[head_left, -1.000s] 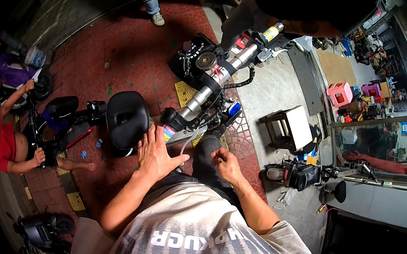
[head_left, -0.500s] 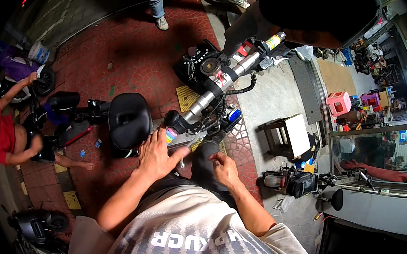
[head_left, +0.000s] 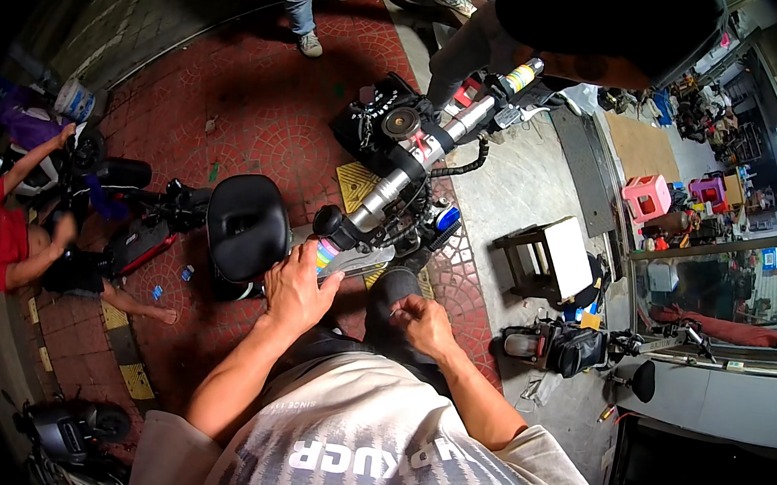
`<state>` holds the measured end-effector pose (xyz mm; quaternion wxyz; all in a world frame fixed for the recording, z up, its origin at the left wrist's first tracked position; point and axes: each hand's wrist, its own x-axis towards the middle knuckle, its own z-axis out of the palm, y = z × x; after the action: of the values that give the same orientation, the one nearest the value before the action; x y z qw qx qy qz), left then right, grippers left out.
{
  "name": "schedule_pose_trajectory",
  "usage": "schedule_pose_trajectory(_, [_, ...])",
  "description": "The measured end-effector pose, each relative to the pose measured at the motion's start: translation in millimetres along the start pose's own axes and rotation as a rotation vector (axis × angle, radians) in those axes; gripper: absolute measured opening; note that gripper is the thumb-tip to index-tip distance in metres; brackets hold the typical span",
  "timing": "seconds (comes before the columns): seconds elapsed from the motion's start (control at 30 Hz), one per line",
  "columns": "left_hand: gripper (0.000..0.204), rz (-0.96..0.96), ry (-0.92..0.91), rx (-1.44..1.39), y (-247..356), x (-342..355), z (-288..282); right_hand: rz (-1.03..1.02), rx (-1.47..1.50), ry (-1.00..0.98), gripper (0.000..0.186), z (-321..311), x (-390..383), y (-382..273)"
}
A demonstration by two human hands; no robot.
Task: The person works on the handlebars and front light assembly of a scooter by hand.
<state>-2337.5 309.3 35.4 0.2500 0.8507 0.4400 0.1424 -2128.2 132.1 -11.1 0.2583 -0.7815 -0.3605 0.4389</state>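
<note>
My left hand (head_left: 300, 292) lies with its fingertips against the rainbow-coloured end of a handlebar grip (head_left: 325, 253); its fingers are stretched forward and the thumb stands apart. The silver handlebar (head_left: 392, 192) runs away from me to the upper right, with another rainbow grip (head_left: 520, 76) at its far end. Left of my left hand is a black scooter seat (head_left: 246, 228). My right hand (head_left: 424, 328) is closed in a pinch above my dark trouser leg (head_left: 393, 290); whatever the fingertips may hold is too small to make out.
A small white-topped stool (head_left: 562, 261) stands right of the bar. Behind it are a pink stool (head_left: 647, 198) and shop clutter. A parked scooter (head_left: 562, 348) is at right. At left sits a person in red (head_left: 9, 250) beside another scooter (head_left: 138, 240); a person in jeans (head_left: 308, 2) stands ahead.
My left hand has shifted slightly forward onto the grip's end, its thumb nearer the fingers. My right hand has moved a little left. The person in red has changed posture.
</note>
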Motion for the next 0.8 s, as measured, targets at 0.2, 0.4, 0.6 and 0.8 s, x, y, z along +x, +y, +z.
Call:
schedule_pose_trajectory(0.2, [0.090, -0.063, -0.104, 0.039, 10, -3, -8, -0.036, -0.048, 0.070, 0.010, 3, -1, 3])
schedule_pose_trajectory(0.4, [0.107, -0.131, -0.164, 0.028, 23, -3, -15, -0.014, 0.371, 0.089, 0.008, 3, 1, 0])
schedule_pose_trajectory(0.6, [0.082, -0.106, -0.121, 0.013, 12, -1, -5, -0.121, 0.540, 0.193, 0.004, -20, 15, -33])
schedule_pose_trajectory(0.8, [0.070, -0.070, -0.099, -0.013, 5, -4, -4, -0.306, 0.781, 0.255, 0.006, -45, 30, -93])
